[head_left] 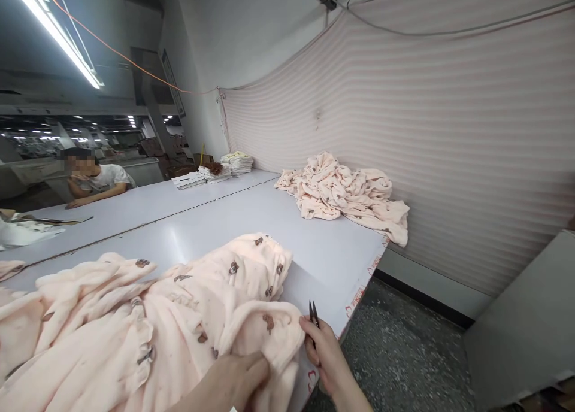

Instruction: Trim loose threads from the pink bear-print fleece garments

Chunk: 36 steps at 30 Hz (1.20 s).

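A peach-pink fleece garment [193, 304] with small brown printed figures lies bunched over the near side of the table. Pressed into its folds, my left hand [245, 376] has its fingers curled on the fabric, and the fingertips are partly hidden. My right hand [324, 349] is closed at the garment's right edge, touching the cloth with thumb and finger. Dark thread snips [313, 314] stick up out of that hand, blades pointing away from me and slightly apart.
A heap of the same pink fleece [341, 187] lies at the table's far right corner. Paper stacks [233, 163] stand at the back. A person [101, 178] leans on the far left side. The grey tabletop [215, 220] ends at right above a speckled floor [404, 340].
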Tool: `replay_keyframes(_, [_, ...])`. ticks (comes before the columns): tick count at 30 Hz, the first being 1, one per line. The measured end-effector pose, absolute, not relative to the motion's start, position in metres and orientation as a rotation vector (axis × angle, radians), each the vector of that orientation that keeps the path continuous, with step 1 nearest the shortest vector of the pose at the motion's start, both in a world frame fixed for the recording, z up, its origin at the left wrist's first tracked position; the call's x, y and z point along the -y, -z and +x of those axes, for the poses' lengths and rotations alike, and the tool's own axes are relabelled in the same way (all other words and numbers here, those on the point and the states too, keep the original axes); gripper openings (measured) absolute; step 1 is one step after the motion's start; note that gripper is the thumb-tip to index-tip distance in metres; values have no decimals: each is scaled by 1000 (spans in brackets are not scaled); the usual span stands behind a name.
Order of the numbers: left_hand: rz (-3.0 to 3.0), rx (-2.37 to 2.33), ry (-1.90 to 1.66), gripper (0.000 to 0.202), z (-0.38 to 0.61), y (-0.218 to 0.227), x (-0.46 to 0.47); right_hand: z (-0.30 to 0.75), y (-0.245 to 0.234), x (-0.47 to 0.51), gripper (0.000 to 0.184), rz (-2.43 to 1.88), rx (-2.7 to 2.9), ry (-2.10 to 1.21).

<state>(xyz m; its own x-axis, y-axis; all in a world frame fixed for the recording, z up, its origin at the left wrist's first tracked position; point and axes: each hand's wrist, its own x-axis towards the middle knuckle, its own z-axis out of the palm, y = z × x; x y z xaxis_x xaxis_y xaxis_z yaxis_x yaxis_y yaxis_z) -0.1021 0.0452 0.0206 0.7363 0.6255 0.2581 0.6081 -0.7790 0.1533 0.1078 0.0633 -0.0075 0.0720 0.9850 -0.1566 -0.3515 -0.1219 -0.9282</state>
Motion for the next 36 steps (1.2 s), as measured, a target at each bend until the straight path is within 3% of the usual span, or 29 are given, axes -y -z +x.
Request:
replay_keyframes(3, [2725,-1188,-582,55,-90,-35,-44,98,-7,-48,34,-1003,740,-1489])
replay_keyframes(4, [2655,-1233,-621,57,-85,-42,-43,94,-11,-44,35,-977,733,-1508])
replay_keyframes(8, [2387,-1394,-596,13,-72,-60,-37,82,-22,-35,40,-939,809,-1530])
replay_keyframes(14, [2626,-1327,-657,37,-83,-51,-32,113,-44,-22,27,-1202,1351,-891])
replay_keyframes(23, [2913,-1228,-592,50,-80,-60,-28,120,-63,-11,22,-1400,1727,-656])
replay_keyframes(27, [2987,-1268,-605,51,-80,-63,-28,122,-58,-16,25,-1346,1615,-762])
replay_keyframes(32, [3358,-1133,-621,45,-71,-68,-25,113,-58,-33,24,-1183,1147,-1179])
replay_keyframes(36, [3390,-1074,-841,23,-61,-73,-19,98,-64,-42,16,-1041,883,-1421])
